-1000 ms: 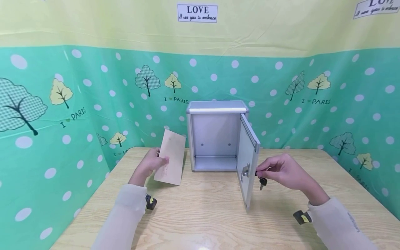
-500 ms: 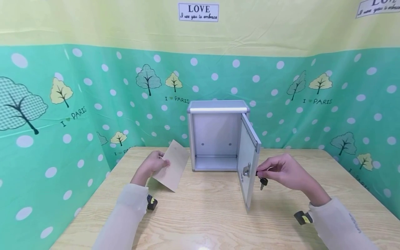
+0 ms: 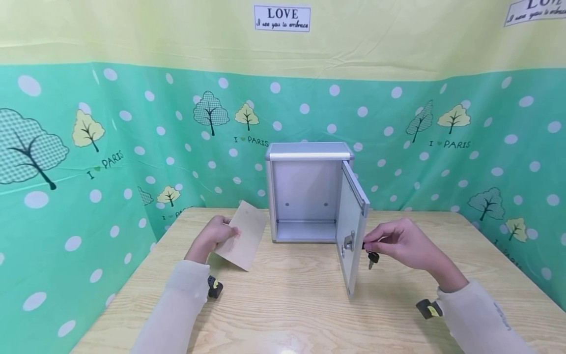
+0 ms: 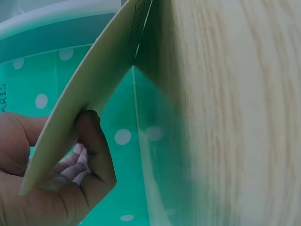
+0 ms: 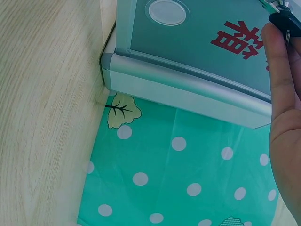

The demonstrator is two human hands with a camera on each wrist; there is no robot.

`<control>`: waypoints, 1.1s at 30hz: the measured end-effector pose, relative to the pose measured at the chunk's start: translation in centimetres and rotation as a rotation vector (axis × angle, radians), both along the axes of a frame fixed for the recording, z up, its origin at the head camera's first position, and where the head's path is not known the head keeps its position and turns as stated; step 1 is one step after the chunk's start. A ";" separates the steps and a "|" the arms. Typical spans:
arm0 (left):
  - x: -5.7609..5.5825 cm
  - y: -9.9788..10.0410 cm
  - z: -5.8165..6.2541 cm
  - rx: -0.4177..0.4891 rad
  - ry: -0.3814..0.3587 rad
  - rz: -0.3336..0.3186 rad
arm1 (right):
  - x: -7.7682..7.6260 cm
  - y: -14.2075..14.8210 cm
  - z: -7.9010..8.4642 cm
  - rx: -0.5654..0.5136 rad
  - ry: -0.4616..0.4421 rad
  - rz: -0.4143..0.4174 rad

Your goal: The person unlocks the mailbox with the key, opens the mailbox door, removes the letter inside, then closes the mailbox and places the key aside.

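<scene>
My left hand (image 3: 214,237) grips a brown paper envelope (image 3: 249,228) by its left edge, thumb on the face toward me. In the left wrist view the fingers (image 4: 96,155) curl behind the envelope (image 4: 89,75), which slants close over the table. To its right stands a silver metal letter box (image 3: 309,151) with its door (image 3: 352,211) swung out toward me. My right hand (image 3: 400,243) pinches a black-headed key (image 5: 286,23) at the lock on the door's outer face. A second key (image 3: 373,259) dangles below those fingers. Red characters (image 5: 237,40) mark the door's outside.
The wooden table (image 3: 283,300) carries the box near its back edge. Behind and at both sides hangs a green and yellow curtain (image 3: 168,113) with white dots and trees. A lock cam (image 3: 349,241) juts from the door's inner side.
My left hand has tipped the envelope's top to the right and lowered it toward the table. My right hand and the box door have stayed put.
</scene>
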State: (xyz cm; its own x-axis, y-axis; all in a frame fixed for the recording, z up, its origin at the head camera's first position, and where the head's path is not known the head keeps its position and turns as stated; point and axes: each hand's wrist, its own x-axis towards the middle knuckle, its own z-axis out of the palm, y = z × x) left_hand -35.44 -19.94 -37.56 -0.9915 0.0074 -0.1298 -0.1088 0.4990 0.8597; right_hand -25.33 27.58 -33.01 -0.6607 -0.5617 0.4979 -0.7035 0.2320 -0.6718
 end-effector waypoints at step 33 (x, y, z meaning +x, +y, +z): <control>-0.7 -1.4 -0.9 -0.174 -0.032 0.061 | 0.1 -0.1 0.0 0.000 0.004 -0.009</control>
